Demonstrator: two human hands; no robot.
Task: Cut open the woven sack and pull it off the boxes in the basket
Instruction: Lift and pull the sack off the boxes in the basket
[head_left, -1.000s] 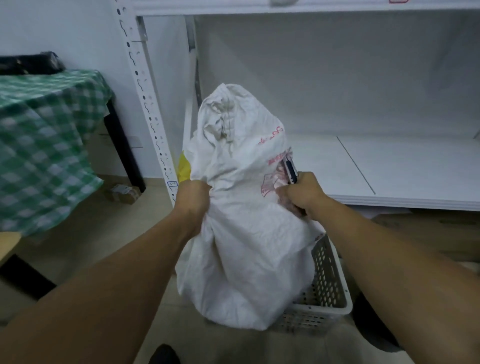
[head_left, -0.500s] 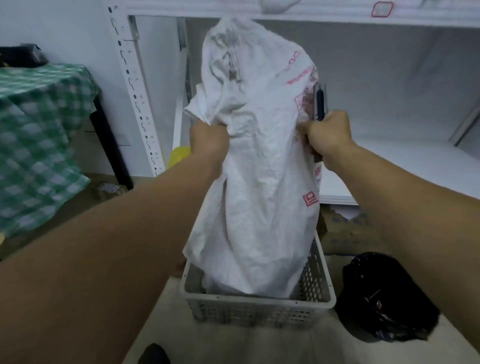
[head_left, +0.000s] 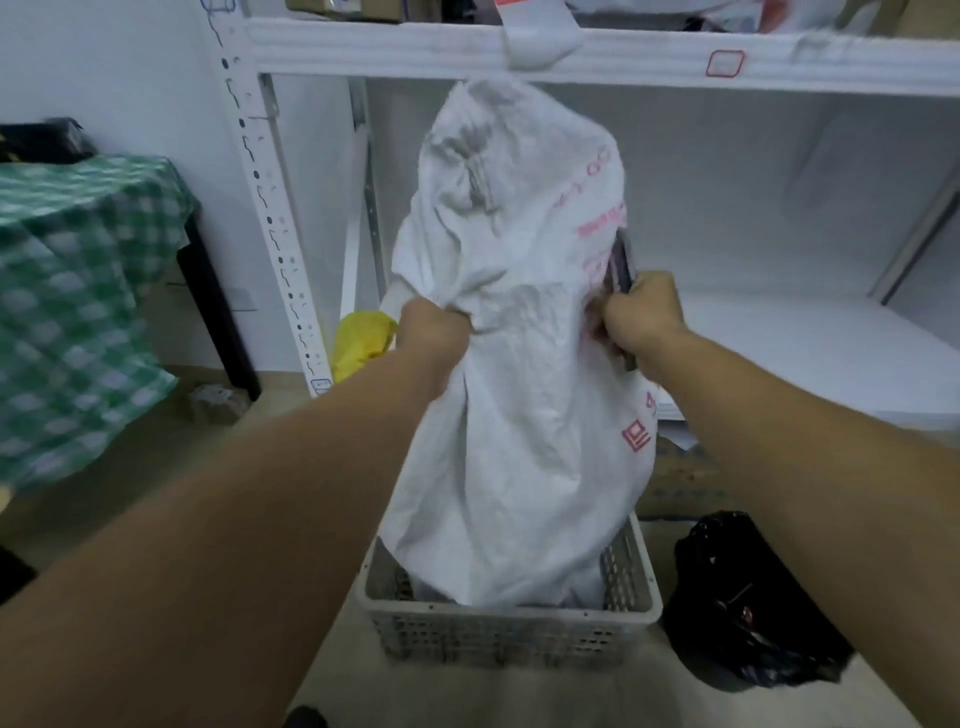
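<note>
A white woven sack (head_left: 519, 415) with red print stands tall, its lower end hanging into a grey perforated basket (head_left: 509, 634) on the floor. My left hand (head_left: 434, 332) grips a bunch of the sack's cloth on its left side. My right hand (head_left: 641, 314) grips the sack's right side together with a dark utility knife (head_left: 622, 265), whose end sticks up above my fist. The boxes inside the basket are hidden by the sack.
White metal shelving (head_left: 571, 52) stands right behind the sack, its upright post (head_left: 270, 218) to the left. A table with a green checked cloth (head_left: 72, 306) is at the left. A black bag (head_left: 748, 603) lies right of the basket, a yellow bag (head_left: 361, 340) behind my left wrist.
Over the second both hands lifted the sack from draped over the basket to stretched upright. Since half a second ago the hands sit slightly lower on it, grips unchanged.
</note>
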